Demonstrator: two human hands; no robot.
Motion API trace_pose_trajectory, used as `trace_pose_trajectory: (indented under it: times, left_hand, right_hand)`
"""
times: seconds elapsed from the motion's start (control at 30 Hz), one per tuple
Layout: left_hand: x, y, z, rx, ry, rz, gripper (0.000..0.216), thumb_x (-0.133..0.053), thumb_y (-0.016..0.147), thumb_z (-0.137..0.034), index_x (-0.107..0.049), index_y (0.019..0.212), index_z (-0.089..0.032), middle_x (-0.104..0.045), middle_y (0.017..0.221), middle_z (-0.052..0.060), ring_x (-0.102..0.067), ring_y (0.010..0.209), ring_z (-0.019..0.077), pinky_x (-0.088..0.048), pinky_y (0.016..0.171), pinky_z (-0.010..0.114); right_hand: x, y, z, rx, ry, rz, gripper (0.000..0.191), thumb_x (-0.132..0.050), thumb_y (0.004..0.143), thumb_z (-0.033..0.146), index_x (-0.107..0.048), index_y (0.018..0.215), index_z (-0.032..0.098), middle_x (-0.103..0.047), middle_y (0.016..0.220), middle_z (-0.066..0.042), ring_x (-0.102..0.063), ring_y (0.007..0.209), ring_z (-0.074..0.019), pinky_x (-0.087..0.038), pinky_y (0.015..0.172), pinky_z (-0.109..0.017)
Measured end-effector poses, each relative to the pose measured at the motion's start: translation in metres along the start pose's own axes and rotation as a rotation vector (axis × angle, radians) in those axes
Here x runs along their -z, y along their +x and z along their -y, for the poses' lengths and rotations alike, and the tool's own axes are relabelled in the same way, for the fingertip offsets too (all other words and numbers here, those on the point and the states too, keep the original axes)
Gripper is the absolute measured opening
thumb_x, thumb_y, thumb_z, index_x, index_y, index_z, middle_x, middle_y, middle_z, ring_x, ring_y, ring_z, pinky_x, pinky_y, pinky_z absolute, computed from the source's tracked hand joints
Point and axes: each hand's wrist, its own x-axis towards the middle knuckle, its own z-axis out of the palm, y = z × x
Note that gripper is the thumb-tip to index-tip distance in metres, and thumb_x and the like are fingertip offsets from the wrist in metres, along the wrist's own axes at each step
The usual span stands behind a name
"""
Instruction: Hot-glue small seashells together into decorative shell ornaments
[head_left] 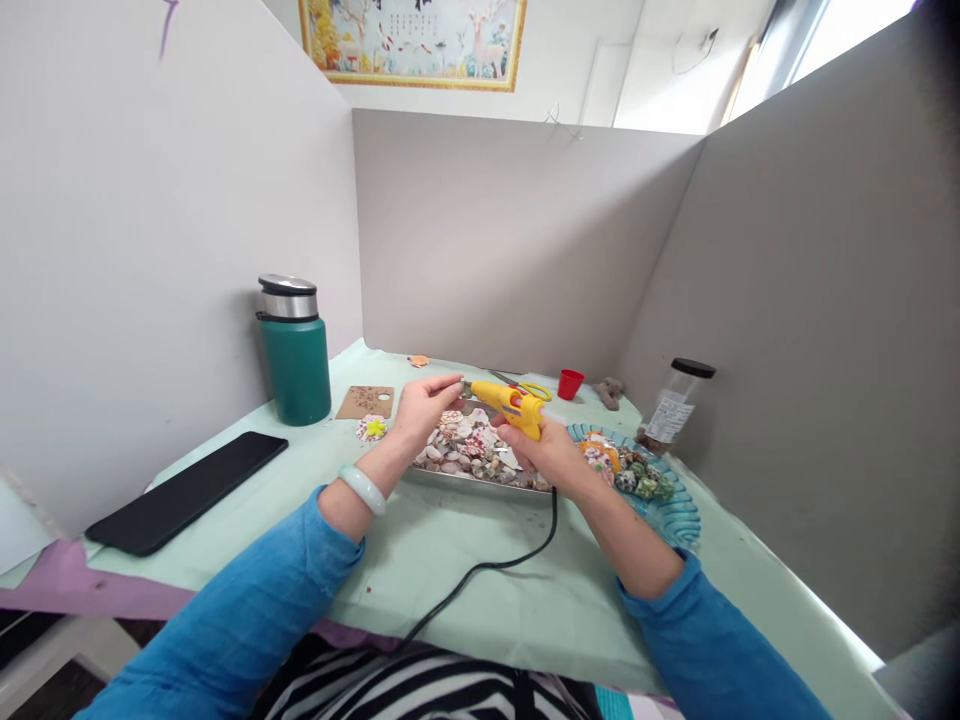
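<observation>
yellow glue gun (510, 398): held above the metal tray (480, 484), level with its far edge as seen from here, nozzle pointing left. right hand (551, 455) is wrapped around the grip, fingers closed. a pale stick juts from the rear.

handling, judged by eye: light, stiff plastic body, not very slippery. best hold is the grip, where the hand is; the nozzle end may be hot, so poor for fingers. the black cord (480, 568) is flexible but could drag; it drops past the tray's near right corner and runs to the table's near edge.

left hand (424, 408): fingers narrowed, tips together just beside the nozzle. whether they pinch some small piece, cannot tell.

below, in the tray: pebbles (439, 456) crowded toward the near edge, hard and probably smooth, with white, red-flecked pieces among them. these look thinner, perhaps fragile; take by the rim.

right of the tray, toward the table's right edge: blue plate (686, 515) with speckled stones (646, 480); ridged, likely brittle. jar (671, 408) beyond.

toward the table's far edge: yellow-handled scissors (536, 391), red cup (571, 384).

left of the tray: flower-topped disc (371, 428), cardboard piece (356, 402). then green bottle (298, 370), and a black phone (187, 492) along the table's left edge.
</observation>
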Motion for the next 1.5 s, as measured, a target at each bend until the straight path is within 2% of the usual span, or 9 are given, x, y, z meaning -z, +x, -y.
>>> trace_pose_trajectory:
  times: [0.27, 0.5, 0.7, 0.9, 1.13, 1.3, 1.5]
  left_hand:
    - [0.0017, 0.0025, 0.0052, 0.026, -0.101, 0.029, 0.041, -0.075, 0.063, -0.034, -0.071, 0.096, -0.011, -0.071, 0.087, 0.008, -0.063, 0.064, 0.0133, -0.052, 0.074, 0.032]
    - [0.0028, 0.0036, 0.0053, 0.091, -0.271, 0.088, 0.033, -0.077, 0.062, -0.026, -0.071, 0.090, -0.011, -0.070, 0.086, 0.007, -0.061, 0.062, 0.0112, -0.052, 0.072, 0.030]
    - [0.0036, 0.0042, 0.0051, 0.126, -0.345, 0.091, 0.030, -0.076, 0.063, -0.022, -0.070, 0.090, -0.009, -0.069, 0.085, 0.008, -0.063, 0.067, 0.0127, -0.052, 0.074, 0.030]
    - [0.0018, 0.0033, 0.0046, 0.127, -0.346, 0.117, 0.030, -0.076, 0.063, -0.022, -0.071, 0.090, -0.010, -0.069, 0.086, 0.008, -0.061, 0.064, 0.0113, -0.052, 0.071, 0.028]
    - [0.0032, 0.0046, 0.0054, 0.105, -0.320, 0.077, 0.031, -0.076, 0.063, -0.024, -0.070, 0.090, -0.010, -0.069, 0.087, 0.008, -0.063, 0.069, 0.0132, -0.052, 0.074, 0.031]
    - [0.0033, 0.0044, 0.0071, 0.086, -0.280, 0.096, 0.033, -0.077, 0.062, -0.027, -0.071, 0.091, -0.011, -0.070, 0.089, 0.008, -0.061, 0.064, 0.0115, -0.052, 0.072, 0.030]
    - [0.0029, 0.0037, 0.0076, 0.031, -0.180, 0.033, 0.038, -0.076, 0.062, -0.032, -0.071, 0.094, -0.012, -0.070, 0.094, 0.009, -0.062, 0.066, 0.0125, -0.051, 0.074, 0.032]
  right_hand:
    - [-0.0012, -0.0012, 0.0026, -0.010, -0.026, -0.010, 0.038, -0.060, 0.075, 0.050, -0.061, 0.094, 0.017, -0.039, 0.046, 0.008, -0.034, 0.041, -0.0078, -0.030, 0.042, -0.021]
    - [-0.0011, -0.0021, 0.0033, -0.015, 0.019, 0.031, 0.039, -0.060, 0.075, 0.050, -0.059, 0.095, 0.017, -0.040, 0.046, 0.008, -0.034, 0.041, -0.0079, -0.030, 0.042, -0.021]
    - [-0.0012, -0.0020, 0.0006, -0.019, 0.017, 0.045, 0.039, -0.060, 0.076, 0.050, -0.060, 0.097, 0.017, -0.041, 0.045, 0.008, -0.035, 0.041, -0.0080, -0.030, 0.043, -0.022]
    - [-0.0009, -0.0019, 0.0041, 0.014, 0.052, 0.017, 0.035, -0.060, 0.077, 0.047, -0.058, 0.096, 0.017, -0.039, 0.044, 0.009, -0.033, 0.040, -0.0073, -0.031, 0.042, -0.021]
    - [-0.0018, -0.0026, 0.0038, -0.028, 0.022, 0.040, 0.038, -0.061, 0.075, 0.049, -0.060, 0.095, 0.017, -0.041, 0.045, 0.008, -0.034, 0.040, -0.0072, -0.030, 0.042, -0.021]
    - [-0.0013, -0.0010, 0.0018, -0.001, 0.029, 0.004, 0.039, -0.060, 0.075, 0.050, -0.060, 0.096, 0.017, -0.040, 0.045, 0.008, -0.033, 0.040, -0.0076, -0.032, 0.042, -0.022]
    - [-0.0016, -0.0008, 0.0003, -0.035, -0.048, -0.012, 0.042, -0.060, 0.074, 0.052, -0.062, 0.096, 0.017, -0.041, 0.046, 0.007, -0.035, 0.041, -0.0085, -0.032, 0.042, -0.022]
